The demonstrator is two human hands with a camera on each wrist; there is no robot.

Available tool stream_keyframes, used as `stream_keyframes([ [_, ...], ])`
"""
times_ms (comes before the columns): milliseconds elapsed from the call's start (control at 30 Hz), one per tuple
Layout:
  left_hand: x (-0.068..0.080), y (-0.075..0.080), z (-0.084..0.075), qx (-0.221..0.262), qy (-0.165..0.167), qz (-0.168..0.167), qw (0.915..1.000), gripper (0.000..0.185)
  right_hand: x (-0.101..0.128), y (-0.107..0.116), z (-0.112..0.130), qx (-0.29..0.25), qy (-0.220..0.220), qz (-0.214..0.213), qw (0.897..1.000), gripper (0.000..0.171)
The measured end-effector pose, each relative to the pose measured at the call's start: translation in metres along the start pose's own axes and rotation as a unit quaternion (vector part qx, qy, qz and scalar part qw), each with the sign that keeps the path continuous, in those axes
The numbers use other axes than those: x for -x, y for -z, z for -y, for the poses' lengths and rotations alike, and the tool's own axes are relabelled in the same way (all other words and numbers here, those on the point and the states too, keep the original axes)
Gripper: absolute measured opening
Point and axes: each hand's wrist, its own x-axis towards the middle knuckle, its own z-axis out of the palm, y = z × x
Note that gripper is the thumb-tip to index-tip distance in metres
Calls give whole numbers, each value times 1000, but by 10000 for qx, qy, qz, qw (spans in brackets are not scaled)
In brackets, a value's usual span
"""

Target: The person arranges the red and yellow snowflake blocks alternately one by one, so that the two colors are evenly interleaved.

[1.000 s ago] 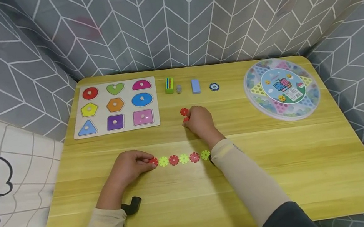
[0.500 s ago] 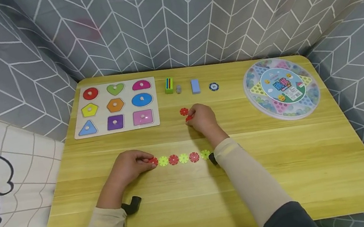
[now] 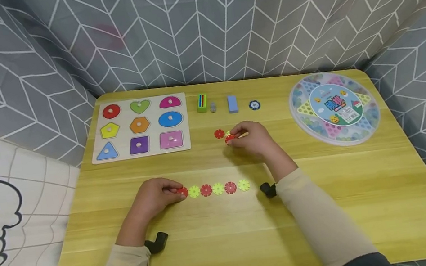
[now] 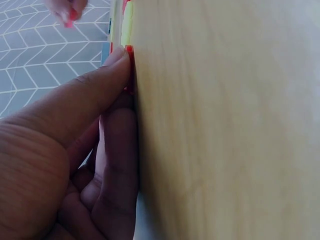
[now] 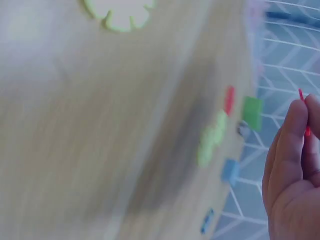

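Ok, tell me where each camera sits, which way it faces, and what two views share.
Head: above, looking down at the table; left hand, right hand, both sleeves show.
Left wrist: behind the left hand, along the tabletop; fingers press the row's end red disc.
Right wrist: blurred, beside the right hand pinching a red disc.
Shared: both wrist views show that pinched disc.

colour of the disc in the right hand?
Red: the disc pinched in the right hand shows best in the head view.
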Motion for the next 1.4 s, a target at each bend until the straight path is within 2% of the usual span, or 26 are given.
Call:
stream_keyframes([
  [133, 1, -3, -1, 55, 62, 40, 10000, 25, 30, 28, -16, -572, -61, 415, 9975, 28],
  [233, 1, -2, -3, -17, 33, 46, 10000, 25, 52, 40, -37, -604, -257, 730, 9952, 24],
  [400, 1, 4, -6, -167, -36, -34, 9998, 25, 73, 33, -64, -485, -538, 1120, 9911, 18],
  [467, 1, 6, -7, -174, -32, -45, 9998, 25, 76, 26, -67, -214, -480, 1098, 9926, 15],
  [600, 0, 8, -6, -137, -15, -12, 9999, 26, 78, 16, -63, 906, -28, 770, 9929, 11],
  [700, -1, 6, -4, -57, 1, 3, 10000, 27, 80, 14, -61, 1679, 264, 621, 9835, 11],
  [833, -1, 3, -2, 5, 16, 15, 10000, 26, 80, 14, -61, 2128, 381, 700, 9738, 12],
  [900, 0, 2, -2, 1, 6, 20, 10000, 26, 77, 16, -58, 2153, 335, 697, 9735, 13],
  [967, 0, 2, -1, -21, -18, -5, 10000, 25, 70, 20, -51, 1997, 223, 640, 9775, 16],
  [1100, 0, 3, -1, -28, -7, -60, 10000, 25, 40, 27, -32, 1774, 29, 370, 9834, 32],
  [1233, 0, 2, 0, 53, 8, -47, 10000, 25, 6, 24, -23, 2118, 54, 62, 9773, 44],
  [1400, 0, 1, 0, 21, 28, -7, 10000, 25, -20, 13, -23, 2516, -87, -300, 9673, 46],
])
